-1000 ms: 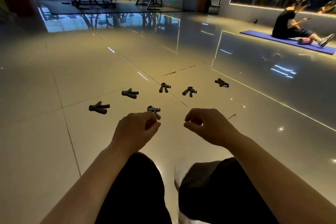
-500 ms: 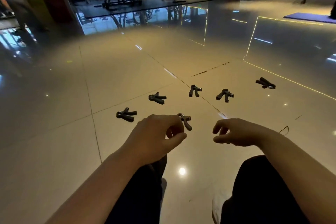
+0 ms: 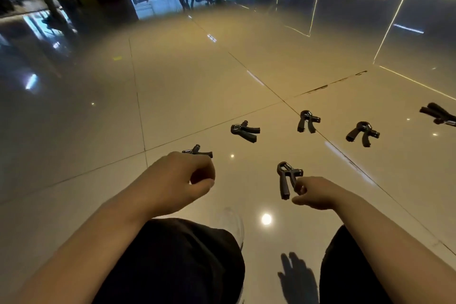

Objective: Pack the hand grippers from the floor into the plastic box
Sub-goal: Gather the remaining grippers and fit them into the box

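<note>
- Glossy beige tile is what I see under everything: the shiny tiled floor (image 3: 187, 96) carries all six dark grey hand grippers, and I will place the rest from the nearest hand gripper (image 3: 287, 179), which lies ahead of my knees with its handles pointing back at me.
- My right hand (image 3: 314, 194) sits just right of that nearest hand gripper, fingers curled in; the fingertips (image 3: 299, 189) seem to touch its right handle, though I cannot tell whether they truly grip it.
- My left hand (image 3: 177, 181) hangs to the left of the nearest hand gripper, well apart from it, fingers curled loosely with thumb and forefinger almost meeting, and I see nothing in it.
- The partly hidden hand gripper (image 3: 198, 152) peeks out just beyond my left knuckles, left of the landmark.
- The second hand gripper (image 3: 244, 131) lies farther out and a little left of the landmark.
- The third hand gripper (image 3: 307, 121) lies straight beyond it, on a tile joint.
- The fourth hand gripper (image 3: 362, 133) lies beyond and to the right.
- The edge hand gripper (image 3: 438, 113) is far right, cut by the frame.
- My black trouser legs (image 3: 177, 261) fill the view nearer than the landmark.
</note>
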### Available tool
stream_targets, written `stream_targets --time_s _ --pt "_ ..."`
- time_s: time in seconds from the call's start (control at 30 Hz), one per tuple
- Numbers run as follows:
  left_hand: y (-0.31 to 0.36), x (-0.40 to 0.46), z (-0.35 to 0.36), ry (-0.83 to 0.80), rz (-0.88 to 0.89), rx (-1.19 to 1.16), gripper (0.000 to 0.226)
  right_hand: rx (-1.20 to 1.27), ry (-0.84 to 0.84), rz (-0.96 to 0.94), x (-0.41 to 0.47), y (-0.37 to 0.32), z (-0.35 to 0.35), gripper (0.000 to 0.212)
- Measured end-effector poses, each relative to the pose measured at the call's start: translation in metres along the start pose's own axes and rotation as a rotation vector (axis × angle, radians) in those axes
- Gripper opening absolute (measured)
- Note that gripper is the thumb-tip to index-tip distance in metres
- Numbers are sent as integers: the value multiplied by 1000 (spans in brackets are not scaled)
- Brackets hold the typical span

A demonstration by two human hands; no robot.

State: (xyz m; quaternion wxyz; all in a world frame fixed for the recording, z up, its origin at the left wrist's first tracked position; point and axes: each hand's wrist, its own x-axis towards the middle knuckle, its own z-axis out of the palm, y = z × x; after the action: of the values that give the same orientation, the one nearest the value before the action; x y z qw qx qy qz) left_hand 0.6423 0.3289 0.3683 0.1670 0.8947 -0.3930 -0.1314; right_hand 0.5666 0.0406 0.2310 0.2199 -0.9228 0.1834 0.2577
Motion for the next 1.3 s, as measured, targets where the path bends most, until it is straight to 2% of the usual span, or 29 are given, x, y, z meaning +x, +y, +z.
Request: stream_targets --time_s 0.23,0.43,0.53,0.67,0.77,0.87,0.97,1.07,1.23,1.3 --pt "-53 106 6 -110 2 -35 1 -90 -34 191 80 25 11 40" --pt "-111 188 28 -129 -111 -152 7 31 -38 373 135 35 42 54" --pt "-147 214 55 -112 -181 -134 22 91 0 442 163 36 59 67" --pt "-201 224 108 -139 -359 -74 43 114 81 564 203 39 82 90" --pt "-228 220 141 -172 -435 -58 53 118 69 650 227 38 90 89" --pt "-243 218 162 -185 -445 -56 60 -50 118 637 239 30 95 73" --pt "-255 232 170 -164 -406 -33 63 -39 135 599 251 25 99 68" --pt "-273 264 180 -167 -298 111 71 -78 154 492 261 24 101 60" --pt "-312 310 211 -492 -304 328 119 -42 158 435 270 23 106 57" --pt "-321 313 226 -529 -287 393 125 -58 140 429 272 26 106 59"
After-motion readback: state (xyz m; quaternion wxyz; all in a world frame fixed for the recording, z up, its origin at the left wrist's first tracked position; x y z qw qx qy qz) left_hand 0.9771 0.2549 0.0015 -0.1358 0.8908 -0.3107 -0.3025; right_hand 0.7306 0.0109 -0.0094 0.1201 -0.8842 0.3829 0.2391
